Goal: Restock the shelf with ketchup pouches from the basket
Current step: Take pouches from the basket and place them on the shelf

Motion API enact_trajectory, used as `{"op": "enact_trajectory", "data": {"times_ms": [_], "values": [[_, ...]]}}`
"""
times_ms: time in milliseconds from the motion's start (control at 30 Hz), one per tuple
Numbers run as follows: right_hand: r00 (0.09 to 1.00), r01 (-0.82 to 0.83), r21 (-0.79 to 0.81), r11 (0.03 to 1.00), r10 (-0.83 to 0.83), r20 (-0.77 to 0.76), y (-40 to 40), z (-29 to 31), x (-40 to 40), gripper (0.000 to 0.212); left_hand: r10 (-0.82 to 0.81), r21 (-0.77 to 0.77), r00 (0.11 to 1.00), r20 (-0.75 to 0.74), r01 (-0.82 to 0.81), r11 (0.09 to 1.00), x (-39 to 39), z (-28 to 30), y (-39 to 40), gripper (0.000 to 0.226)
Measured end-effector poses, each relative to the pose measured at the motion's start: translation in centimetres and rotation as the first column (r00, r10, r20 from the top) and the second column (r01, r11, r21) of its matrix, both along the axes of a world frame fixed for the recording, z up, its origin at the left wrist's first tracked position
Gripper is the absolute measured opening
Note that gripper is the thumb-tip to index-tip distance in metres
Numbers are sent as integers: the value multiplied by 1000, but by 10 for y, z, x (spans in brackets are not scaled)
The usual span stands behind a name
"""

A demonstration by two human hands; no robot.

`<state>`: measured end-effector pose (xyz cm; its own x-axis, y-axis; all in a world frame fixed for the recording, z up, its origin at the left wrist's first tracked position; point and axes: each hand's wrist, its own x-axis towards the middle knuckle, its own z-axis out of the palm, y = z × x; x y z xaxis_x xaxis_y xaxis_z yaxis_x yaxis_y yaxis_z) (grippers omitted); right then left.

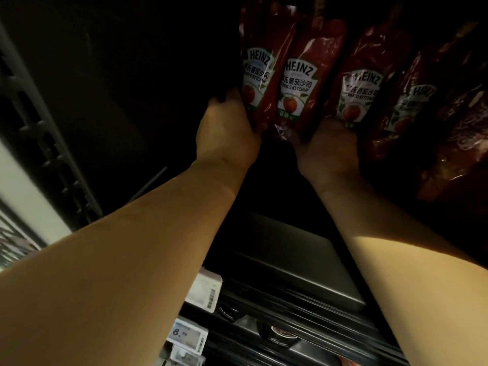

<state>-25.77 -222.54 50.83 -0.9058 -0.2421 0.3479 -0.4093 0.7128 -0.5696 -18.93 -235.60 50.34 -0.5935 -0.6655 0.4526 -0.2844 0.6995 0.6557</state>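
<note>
To the left of both hands there is a grey perforated upright of the rack. The left hand reaches deep into the dark shelf, and its fingers curl around the lower left edge of the first ketchup pouch, so it grips this pouch. Just beside it, touching, stands the second pouch. The right hand holds the bottom of it, with the fingers hidden behind, and I judge it is gripping. To the right of the right hand a third pouch and a fourth pouch lean in the row.

The pouches look soft and glossy, so they probably bend and slip easily. I think the best hold is low, at the base seam. Below the arms there are price tags. The basket is not in view.
</note>
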Motion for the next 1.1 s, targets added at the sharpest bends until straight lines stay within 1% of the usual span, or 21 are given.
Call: {"op": "enact_trajectory", "data": {"times_ms": [67, 133, 233, 400, 533, 600, 667, 767, 833, 967, 1100], "values": [[999, -12, 25, 1000, 13, -43, 5, -3, 1, 53, 3, 17, 1000, -11, -3, 1000, 3, 1, 2, 60], [999, -21, 51, 998, 23, -48, 7, -6, -2, 46, -4, 54, 1000, -21, 5, 999, 4, 2, 2, 49], [999, -24, 10, 1000, 24, -25, 1, -6, -4, 41, -10, 53, 1000, -4, 10, 999, 3, 2, 0, 41], [1000, -19, -4, 1000, 19, -20, 3, -7, -5, 48, -8, 49, 1000, -6, 9, 999, 3, 3, -1, 46], [999, -39, -4, 999, 39, 0, 7, -7, -4, 54, -27, 74, 1000, 1, 27, 997, 8, 5, 0, 63], [999, -41, 8, 999, 41, 6, 11, -6, -3, 53, -32, 77, 999, -4, 32, 997, 14, 6, 0, 66], [1000, -18, 48, 999, 18, 0, 16, -6, 2, 50, -58, 88, 998, -9, 59, 994, 22, 6, 1, 59], [1000, 27, 62, 998, -27, -4, 28, -5, 11, 41, -79, 76, 997, 20, 77, 994, 39, 4, 2, 42], [998, 69, 78, 995, -69, -1, 41, -5, 22, 41, -107, 120, 994, 20, 103, 987, 55, 3, 4, 36], [992, 127, 108, 986, -125, -21, 71, -2, 49, 35, -171, 164, 985, 28, 164, 973, 82, 4, 5, 32], [968, 237, 104, 966, -243, 55, 102, 0, 81, 24, -309, 225, 950, 42, 292, 930, 114, 3, 7, 38]]}}
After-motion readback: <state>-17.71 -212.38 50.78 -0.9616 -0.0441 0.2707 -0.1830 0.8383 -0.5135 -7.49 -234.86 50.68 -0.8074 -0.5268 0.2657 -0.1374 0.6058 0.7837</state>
